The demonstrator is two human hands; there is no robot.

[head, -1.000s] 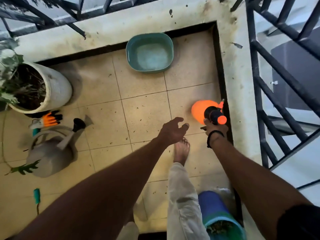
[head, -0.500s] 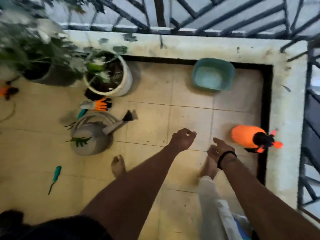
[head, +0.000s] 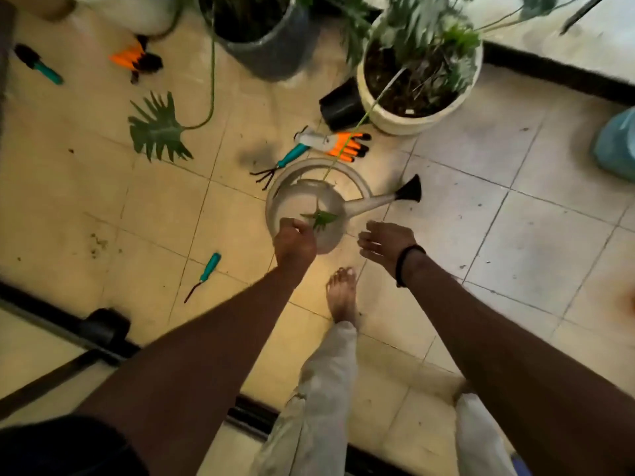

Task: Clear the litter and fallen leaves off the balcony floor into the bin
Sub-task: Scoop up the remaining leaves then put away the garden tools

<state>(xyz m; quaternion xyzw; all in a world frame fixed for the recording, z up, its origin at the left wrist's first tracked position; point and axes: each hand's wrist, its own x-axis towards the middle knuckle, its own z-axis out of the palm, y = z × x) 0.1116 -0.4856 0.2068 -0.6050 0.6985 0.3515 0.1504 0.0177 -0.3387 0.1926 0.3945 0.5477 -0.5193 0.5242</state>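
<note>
A small green leaf [head: 322, 218] on a long thin stem lies on top of the grey watering can [head: 360, 205]. My left hand [head: 294, 242] is at the leaf's left tip with its fingers curled; whether they pinch the leaf is unclear. My right hand [head: 385, 244] hovers to the right of the can, fingers apart and empty. A large split leaf [head: 156, 132] lies flat on the tiles at the upper left, its stem curving up towards the grey pot [head: 271, 49]. No bin shows clearly in this view.
A white plant pot [head: 395, 123], a small black pot [head: 340, 106], two orange gloves [head: 345, 146] [head: 135, 58], a hand rake [head: 287, 161], a teal-handled tool [head: 208, 271] and a brush [head: 37, 65] lie around. A teal basin [head: 615, 147] sits at the right edge. My bare foot [head: 341, 297] stands behind the can.
The view has swung left from the balcony corner to the watering can. My left hand has reached the small leaf on the can; my right hand has let go of the orange sprayer.
</note>
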